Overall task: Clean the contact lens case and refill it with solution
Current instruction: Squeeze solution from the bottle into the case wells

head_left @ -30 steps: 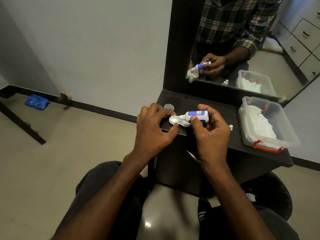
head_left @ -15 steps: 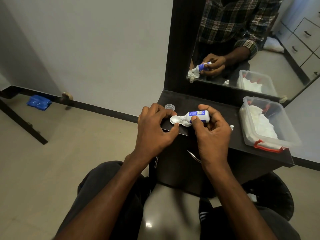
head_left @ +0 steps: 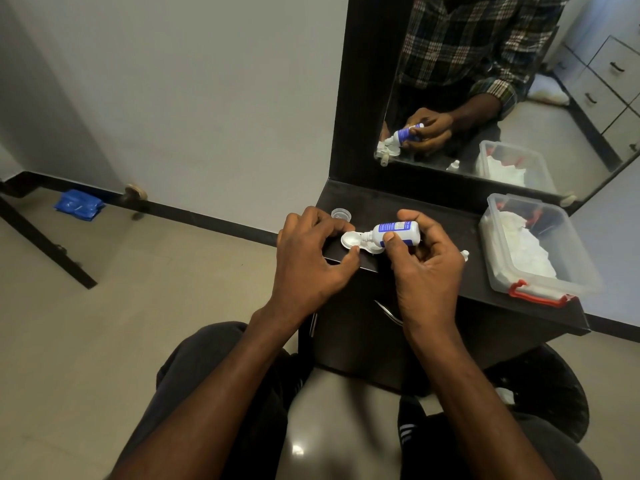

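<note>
Contact lens case [head_left: 360,244] is sitting at the near-left edge of the dark bench [head_left: 446,220], both wells uncapped, and the left hand [head_left: 311,261] is pinching its left well between thumb and curled fingers to steady it. The right hand [head_left: 424,268] is gripping the solution bottle [head_left: 396,232], fingers and thumb wrapped round the body, and is tipping it on its side with the nozzle pointing left over the case. So the refill step is looking like the one in hand; whether liquid is flowing, I cannot tell. One loose cap [head_left: 341,214] is lying just beyond the left hand, and a small white cap [head_left: 464,253] is resting near the right hand. A clear plastic box [head_left: 540,289] holding white tissue is standing well to the right. Next, I'm judging, comes a gentle squeeze over each well in turn, then righting the bottle and screwing the caps back on.
</note>
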